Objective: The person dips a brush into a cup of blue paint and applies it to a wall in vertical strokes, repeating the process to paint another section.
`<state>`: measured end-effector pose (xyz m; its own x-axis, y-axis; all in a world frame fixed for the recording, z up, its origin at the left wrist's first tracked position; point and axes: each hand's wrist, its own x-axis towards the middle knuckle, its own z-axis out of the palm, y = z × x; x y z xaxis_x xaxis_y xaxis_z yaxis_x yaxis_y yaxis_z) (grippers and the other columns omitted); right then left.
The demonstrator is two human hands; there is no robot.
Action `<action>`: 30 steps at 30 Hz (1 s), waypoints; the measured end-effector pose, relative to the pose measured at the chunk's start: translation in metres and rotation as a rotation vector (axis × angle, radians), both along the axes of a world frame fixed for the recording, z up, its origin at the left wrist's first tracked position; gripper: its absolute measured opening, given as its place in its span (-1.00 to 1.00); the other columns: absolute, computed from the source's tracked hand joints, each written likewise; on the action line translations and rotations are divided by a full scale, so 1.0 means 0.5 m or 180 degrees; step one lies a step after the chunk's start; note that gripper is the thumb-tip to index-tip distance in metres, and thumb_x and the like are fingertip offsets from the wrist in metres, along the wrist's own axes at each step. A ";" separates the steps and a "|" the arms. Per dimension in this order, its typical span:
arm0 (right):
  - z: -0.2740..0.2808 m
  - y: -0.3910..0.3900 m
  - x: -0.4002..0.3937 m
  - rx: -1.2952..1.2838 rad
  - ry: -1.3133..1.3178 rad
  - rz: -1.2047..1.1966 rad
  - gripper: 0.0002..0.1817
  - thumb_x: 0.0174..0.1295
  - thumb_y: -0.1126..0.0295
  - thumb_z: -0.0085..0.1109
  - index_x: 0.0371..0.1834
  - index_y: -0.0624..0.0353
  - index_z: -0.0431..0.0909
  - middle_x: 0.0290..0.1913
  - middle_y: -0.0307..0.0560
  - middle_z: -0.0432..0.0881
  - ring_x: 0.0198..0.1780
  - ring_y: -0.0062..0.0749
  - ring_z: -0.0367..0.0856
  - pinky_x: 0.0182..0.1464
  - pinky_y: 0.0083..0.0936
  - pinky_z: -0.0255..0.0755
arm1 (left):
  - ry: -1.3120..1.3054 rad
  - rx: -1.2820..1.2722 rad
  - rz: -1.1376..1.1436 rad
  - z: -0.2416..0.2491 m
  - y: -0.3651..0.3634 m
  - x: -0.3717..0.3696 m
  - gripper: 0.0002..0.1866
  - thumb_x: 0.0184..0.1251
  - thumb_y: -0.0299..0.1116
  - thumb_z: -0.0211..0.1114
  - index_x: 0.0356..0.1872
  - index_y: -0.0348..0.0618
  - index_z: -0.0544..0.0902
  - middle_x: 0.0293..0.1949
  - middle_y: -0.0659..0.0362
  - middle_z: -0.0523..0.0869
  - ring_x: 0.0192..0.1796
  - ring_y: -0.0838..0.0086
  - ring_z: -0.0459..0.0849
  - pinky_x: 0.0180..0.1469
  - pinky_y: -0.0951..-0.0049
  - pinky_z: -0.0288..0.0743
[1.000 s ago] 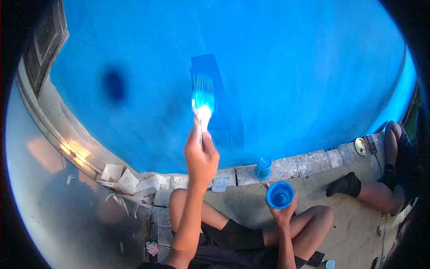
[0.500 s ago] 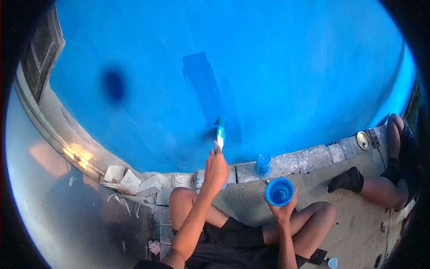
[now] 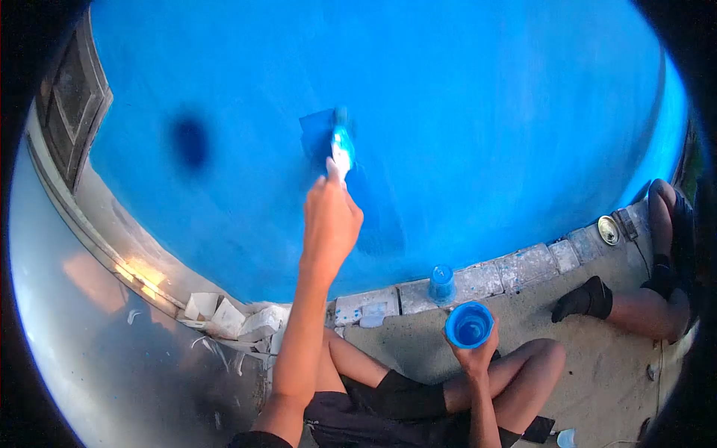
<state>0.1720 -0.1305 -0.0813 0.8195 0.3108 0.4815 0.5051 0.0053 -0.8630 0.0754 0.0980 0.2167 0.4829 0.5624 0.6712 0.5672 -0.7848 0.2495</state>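
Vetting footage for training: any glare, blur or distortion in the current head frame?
Head view: fisheye bowing along the blue wall, black corners; head view: brush tip blurred, its handle washed out; head view: yellowish glare patch lower left, soft dark spot upper left, cause unclear.

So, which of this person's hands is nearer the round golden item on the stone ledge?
Right. The right hand, holding a blue cup, is below and left of the golden item in view; the left hand, with the brush, is farther left, near the wall.
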 end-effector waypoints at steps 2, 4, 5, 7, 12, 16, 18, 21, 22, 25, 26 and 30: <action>-0.010 0.000 0.005 0.0068 0.0023 0.0014 -0.30 -0.17 0.22 0.67 0.05 0.20 0.51 -0.10 0.04 0.66 -0.08 -0.04 0.69 -0.01 -0.24 0.53 | 0.0119 -0.0168 0.0085 -0.072 0.003 0.009 -0.42 0.28 -0.62 0.12 0.35 -0.66 0.33 -0.13 -0.36 0.64 -0.10 -0.20 0.66 -0.02 -0.05 0.55; -0.010 -0.007 0.006 0.0082 0.0046 -0.0024 -0.30 -0.17 0.21 0.67 0.05 0.19 0.51 -0.11 0.04 0.66 -0.08 -0.03 0.69 -0.01 -0.23 0.53 | 0.0455 -0.0638 0.0086 -0.138 0.004 0.012 -0.39 0.23 -0.62 0.15 0.33 -0.68 0.33 -0.12 -0.36 0.65 -0.09 -0.22 0.67 0.01 -0.05 0.55; 0.000 -0.009 0.005 0.0049 0.0057 -0.0022 -0.29 -0.18 0.21 0.67 0.05 0.18 0.51 -0.11 0.04 0.66 -0.08 -0.02 0.69 -0.01 -0.23 0.53 | 0.0633 -0.0894 0.0117 -0.178 0.002 0.004 -0.38 0.21 -0.61 0.16 0.33 -0.69 0.33 -0.11 -0.36 0.66 -0.09 -0.23 0.67 0.02 -0.05 0.56; 0.008 -0.010 -0.002 -0.0031 0.0047 -0.0015 -0.29 -0.18 0.21 0.67 0.05 0.18 0.52 -0.10 0.04 0.66 -0.07 -0.02 0.68 -0.01 -0.23 0.53 | 0.0703 -0.0783 0.0080 -0.283 0.013 -0.006 -0.44 0.27 -0.59 0.14 0.32 -0.59 0.40 -0.16 -0.37 0.68 -0.11 -0.22 0.70 -0.03 -0.06 0.57; 0.000 -0.014 -0.001 -0.0076 0.0071 -0.0068 -0.31 -0.18 0.21 0.67 0.03 0.18 0.53 -0.09 0.05 0.66 -0.05 -0.01 0.68 0.00 -0.23 0.52 | 0.1229 -0.1070 -0.0046 -0.230 -0.027 -0.048 -0.49 0.27 -0.57 0.14 0.26 -0.55 0.47 -0.21 -0.37 0.68 -0.13 -0.21 0.70 -0.06 -0.08 0.56; 0.011 -0.020 0.001 -0.0029 0.0070 -0.0007 -0.29 -0.18 0.20 0.67 0.06 0.19 0.53 -0.10 0.05 0.66 -0.06 0.01 0.68 0.00 -0.22 0.53 | 0.0096 -0.0180 -0.0038 -0.053 -0.070 -0.049 -0.56 0.30 -0.58 0.12 0.18 -0.64 0.49 -0.25 -0.33 0.67 -0.17 -0.23 0.66 -0.09 -0.09 0.52; 0.004 -0.016 0.003 -0.0093 0.0077 -0.0060 -0.29 -0.18 0.20 0.66 0.07 0.19 0.53 -0.10 0.05 0.66 -0.06 0.00 0.68 0.00 -0.23 0.53 | -0.0221 0.0268 -0.0128 0.026 -0.067 -0.027 -0.57 0.34 -0.60 0.08 0.21 -0.63 0.47 -0.26 -0.31 0.67 -0.18 -0.22 0.66 -0.12 -0.08 0.51; 0.012 -0.016 0.005 -0.0026 0.0076 -0.0062 -0.29 -0.17 0.20 0.66 0.08 0.19 0.53 -0.10 0.05 0.66 -0.06 -0.02 0.69 0.00 -0.23 0.53 | 0.0117 0.0033 -0.0140 0.060 -0.040 0.012 -0.50 0.32 -0.62 0.07 0.29 -0.63 0.41 -0.20 -0.33 0.67 -0.12 -0.20 0.67 -0.06 -0.06 0.54; 0.017 -0.017 0.004 0.0027 0.0082 -0.0049 -0.29 -0.17 0.20 0.66 0.07 0.19 0.53 -0.10 0.05 0.67 -0.06 -0.03 0.69 0.01 -0.23 0.53 | 0.0250 -0.0039 -0.0036 0.038 -0.031 0.020 -0.49 0.31 -0.62 0.07 0.30 -0.64 0.39 -0.20 -0.34 0.67 -0.12 -0.20 0.67 -0.05 -0.05 0.55; 0.020 -0.017 0.004 0.0019 0.0120 -0.0061 -0.28 -0.17 0.20 0.66 0.08 0.19 0.53 -0.09 0.06 0.67 -0.05 -0.02 0.69 0.01 -0.22 0.53 | 0.0645 -0.0394 0.0155 -0.092 0.005 0.041 -0.43 0.26 -0.63 0.08 0.33 -0.67 0.35 -0.18 -0.38 0.68 -0.10 -0.20 0.69 -0.01 -0.03 0.58; 0.021 -0.018 0.007 0.0030 0.0109 -0.0040 -0.28 -0.18 0.20 0.66 0.08 0.19 0.53 -0.08 0.06 0.67 -0.05 -0.02 0.69 0.02 -0.22 0.53 | 0.0788 -0.0623 0.0139 -0.131 0.003 0.038 -0.40 0.24 -0.64 0.08 0.34 -0.69 0.33 -0.16 -0.40 0.68 -0.09 -0.21 0.70 0.00 -0.02 0.60; 0.013 -0.026 0.005 0.0093 0.0110 0.0020 -0.29 -0.18 0.18 0.67 0.06 0.19 0.54 -0.08 0.06 0.66 -0.05 -0.01 0.68 0.01 -0.20 0.53 | 0.1300 -0.1069 0.0035 -0.270 -0.012 0.018 -0.47 0.19 -0.63 0.13 0.22 -0.69 0.43 -0.22 -0.39 0.70 -0.13 -0.28 0.70 0.01 -0.08 0.59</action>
<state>0.1747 -0.1433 -0.0748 0.8338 0.3022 0.4621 0.4750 0.0339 -0.8793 0.0842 0.0922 0.0820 0.6601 0.7207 0.2117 0.6787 -0.6930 0.2431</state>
